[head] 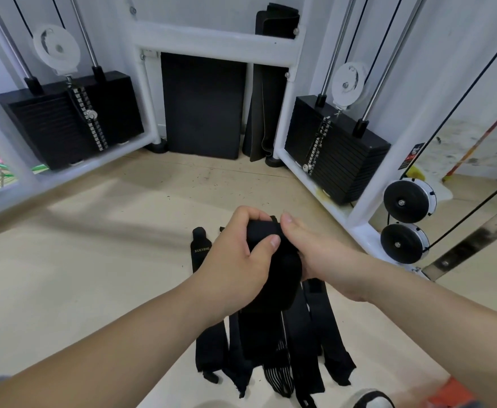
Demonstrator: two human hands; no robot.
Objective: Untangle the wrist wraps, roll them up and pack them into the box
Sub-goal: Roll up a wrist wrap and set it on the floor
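Observation:
Both my hands hold one bunch of black wrist wraps (273, 278) above the floor. My left hand (241, 254) grips the top of the bunch with its fingers curled over it and its thumb across the front. My right hand (309, 248) pinches the same top from the right side. Several black straps (297, 348) hang down from the bunch, one of them with white stripes (279, 369). A flat black wrap printed XUEYING (200, 248) lies on the floor just left of my left hand. No box is in view.
White cable-machine frames with black weight stacks stand at the left (70, 119) and right (335, 154). Black mats (203, 104) lean against the back wall. Two black pulley wheels (409, 200) hang at the right. A shoe (373, 400) shows at the bottom edge on the beige floor (94, 260).

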